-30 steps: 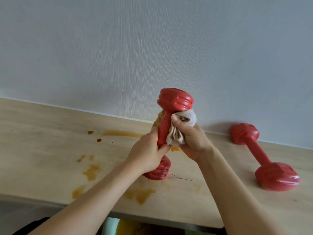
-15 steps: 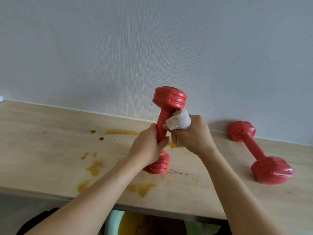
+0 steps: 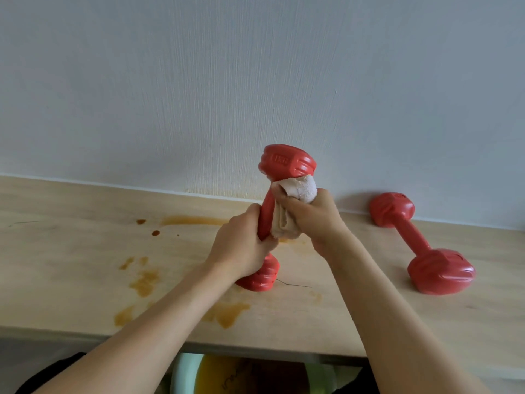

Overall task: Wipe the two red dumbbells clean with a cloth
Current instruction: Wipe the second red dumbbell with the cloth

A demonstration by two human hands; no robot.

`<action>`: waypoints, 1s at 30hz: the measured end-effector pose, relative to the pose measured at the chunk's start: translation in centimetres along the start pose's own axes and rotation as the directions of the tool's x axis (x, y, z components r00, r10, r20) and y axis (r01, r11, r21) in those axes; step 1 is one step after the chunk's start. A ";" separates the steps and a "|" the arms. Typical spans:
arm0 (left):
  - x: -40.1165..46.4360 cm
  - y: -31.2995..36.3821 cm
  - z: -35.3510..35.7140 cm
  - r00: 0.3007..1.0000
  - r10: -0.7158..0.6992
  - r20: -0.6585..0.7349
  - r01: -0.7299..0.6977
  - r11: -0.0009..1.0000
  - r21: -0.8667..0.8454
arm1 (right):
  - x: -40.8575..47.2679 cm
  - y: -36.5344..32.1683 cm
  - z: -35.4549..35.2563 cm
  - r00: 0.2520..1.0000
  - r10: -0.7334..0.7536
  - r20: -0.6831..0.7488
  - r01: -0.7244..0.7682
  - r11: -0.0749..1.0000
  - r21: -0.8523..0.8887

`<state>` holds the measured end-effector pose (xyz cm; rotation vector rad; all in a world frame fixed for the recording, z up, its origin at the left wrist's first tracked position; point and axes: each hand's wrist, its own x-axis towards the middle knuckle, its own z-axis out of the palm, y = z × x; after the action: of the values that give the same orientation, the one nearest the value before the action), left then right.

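Red dumbbell [image 3: 287,163], upright on tabletop [image 3: 71,251]: likely heavy, rigid, slick; best held at handle. Left hand [image 3: 241,248] grips handle; right hand [image 3: 312,220] grips cloth [image 3: 301,189] against it. Second dumbbell [image 3: 417,240] lies right.

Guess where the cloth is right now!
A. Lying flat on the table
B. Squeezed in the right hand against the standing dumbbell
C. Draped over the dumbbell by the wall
B: the right hand grips the cloth against the upright dumbbell, just under its top head, while the left hand holds the handle lower down.
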<state>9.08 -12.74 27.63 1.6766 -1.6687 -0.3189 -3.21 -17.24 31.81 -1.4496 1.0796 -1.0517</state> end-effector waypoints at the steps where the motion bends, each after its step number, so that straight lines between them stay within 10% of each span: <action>1: 0.0 -0.1 -0.1 1.000 0.005 -0.003 -0.005 1.000 -0.018 | 0.4 0.3 -0.3 0.998 0.019 0.054 -0.023 0.998 0.059; 8: 0.0 -1.1 -0.3 0.998 0.028 0.064 -0.015 0.982 -0.188 | 1.6 1.5 -1.1 0.929 -0.001 0.369 -0.124 0.941 0.314; 18: -0.1 -1.3 -0.8 0.996 -0.084 -0.035 0.072 0.963 -0.258 | -0.8 -0.4 0.9 0.971 -0.041 0.234 0.089 0.976 -0.198; 30: -0.1 -1.5 -2.9 0.924 -0.331 0.190 0.361 0.597 -0.716 | -1.1 0.7 -3.7 0.969 0.003 0.249 -0.051 0.982 0.184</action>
<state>12.01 -11.93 28.65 1.3162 -0.9691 -1.0800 -7.11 -17.06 31.48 -1.3671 0.7969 -0.9000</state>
